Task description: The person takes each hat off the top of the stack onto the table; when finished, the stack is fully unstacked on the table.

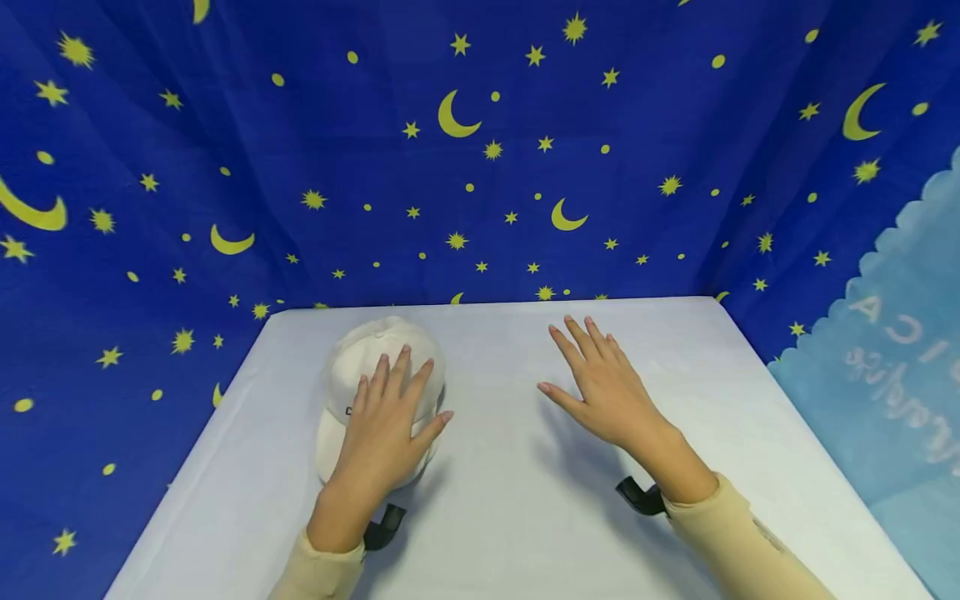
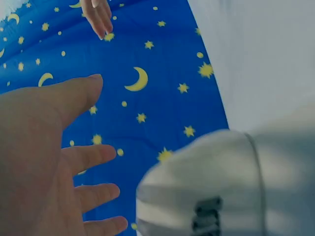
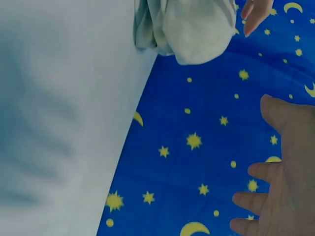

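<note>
Spread left hand [image 1: 388,427] is part-hiding the cap [image 1: 358,354], its lettering [image 2: 206,217] looking blurred; spread right hand [image 1: 606,388] is hovering beside it.

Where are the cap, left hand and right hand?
Cap [image 1: 367,344]: head view, upper crown.
Left hand [image 1: 386,430]: head view, back of the hand.
Right hand [image 1: 606,393]: head view, back of the hand.

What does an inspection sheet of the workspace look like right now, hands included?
Surface: white table, smooth-looking, with hand shadows on it.
Job's things: white cap on the left half, crown up, brim toward the person; dark lettering partly hidden in the head view.
Clutter: nothing seen.
Hands: left hand hovers over the cap, right hand above the table; both spread, holding nothing.
Cables: nothing seen.
Surroundings: blue star-and-moon curtain; light-blue lettered cloth at right.
</note>
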A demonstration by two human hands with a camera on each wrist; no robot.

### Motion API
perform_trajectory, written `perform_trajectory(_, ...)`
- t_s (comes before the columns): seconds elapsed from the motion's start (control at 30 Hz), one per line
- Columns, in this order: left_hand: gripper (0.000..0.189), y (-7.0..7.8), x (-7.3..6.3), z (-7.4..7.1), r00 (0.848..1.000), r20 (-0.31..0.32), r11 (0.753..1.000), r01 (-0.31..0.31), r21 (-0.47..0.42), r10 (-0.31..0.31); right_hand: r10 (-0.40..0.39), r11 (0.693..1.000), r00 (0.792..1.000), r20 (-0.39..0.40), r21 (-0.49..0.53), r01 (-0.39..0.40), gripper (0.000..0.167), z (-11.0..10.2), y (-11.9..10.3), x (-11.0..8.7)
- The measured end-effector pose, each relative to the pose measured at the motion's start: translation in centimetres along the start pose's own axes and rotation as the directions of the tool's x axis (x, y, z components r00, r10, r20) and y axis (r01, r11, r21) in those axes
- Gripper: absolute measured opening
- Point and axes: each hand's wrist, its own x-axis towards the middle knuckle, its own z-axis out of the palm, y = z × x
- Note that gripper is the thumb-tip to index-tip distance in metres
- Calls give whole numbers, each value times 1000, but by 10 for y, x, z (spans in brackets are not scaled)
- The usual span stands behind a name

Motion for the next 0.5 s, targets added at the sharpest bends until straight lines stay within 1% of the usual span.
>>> perform_trajectory(0.13, 72, -13, -12, 0, 999, -33, 1000, 3, -6, -3, -41, 999, 999, -8, -3, 41, 84, 7, -8, 13)
perform_trajectory(0.3, 69, -24, -25, 0, 997, -80, 1000, 14, -13, -15, -72, 997, 997, -18, 11, 72, 82, 16, -16, 26)
perform_trajectory(0.5, 68, -34, -38, 0, 994, -97, 998, 49, -32, -52, -97, 995, 995, -33, 32, 98, 80, 25, -27, 38)
